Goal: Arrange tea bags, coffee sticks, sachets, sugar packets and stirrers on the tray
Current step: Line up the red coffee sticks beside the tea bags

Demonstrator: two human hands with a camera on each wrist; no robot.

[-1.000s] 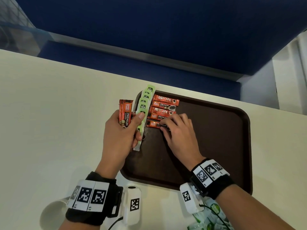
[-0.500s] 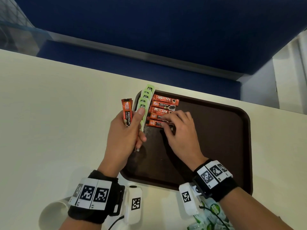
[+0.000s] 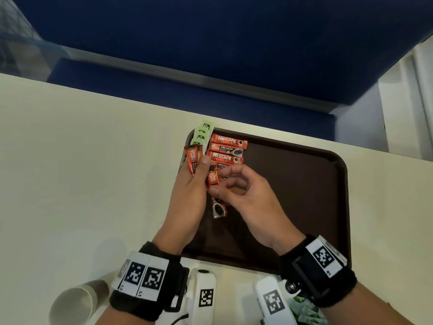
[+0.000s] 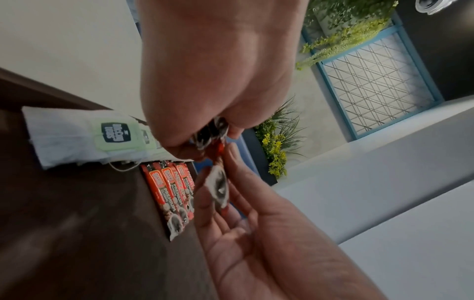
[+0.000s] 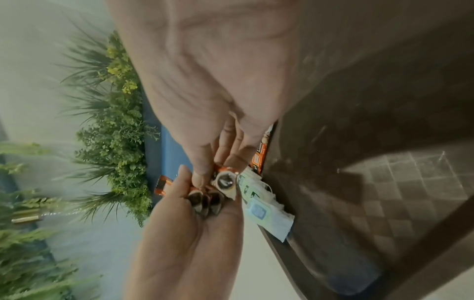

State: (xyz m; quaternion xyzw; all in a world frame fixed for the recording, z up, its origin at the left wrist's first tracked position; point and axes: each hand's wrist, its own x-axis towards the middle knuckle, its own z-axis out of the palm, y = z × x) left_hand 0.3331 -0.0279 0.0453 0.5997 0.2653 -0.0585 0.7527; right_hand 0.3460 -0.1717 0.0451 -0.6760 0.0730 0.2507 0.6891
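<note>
Mid-handover above the left part of the brown tray (image 3: 304, 184). Left hand (image 3: 187, 195) clasping a small bunch of orange coffee sticks (image 3: 192, 160), thumb pressed across them, ends fanned toward the upper left of the head frame. Right hand (image 3: 243, 191) pinching a single stick (image 3: 213, 181) between thumb and fingertips, drawing it out of that bunch; cup-printed end hanging down toward the tray floor.

Already laid: a column of green-tagged tea bags (image 3: 201, 134) along the tray's upper-left edge, and just beside it a row of coffee sticks (image 3: 227, 151) stacked flat, printed side up.

To do this well, probably: pull one stick only, loosening the left thumb just enough that the others stay put. Turn it flat, print upward, same way round as the row. Set it down directly below the last stick, edges touching, left ends in line. Avoid dragging knuckles over the row or nudging the tea bag strings.

Pale desk (image 3: 82, 184) under everything; a paper cup (image 3: 77, 303) lying at lower left.
</note>
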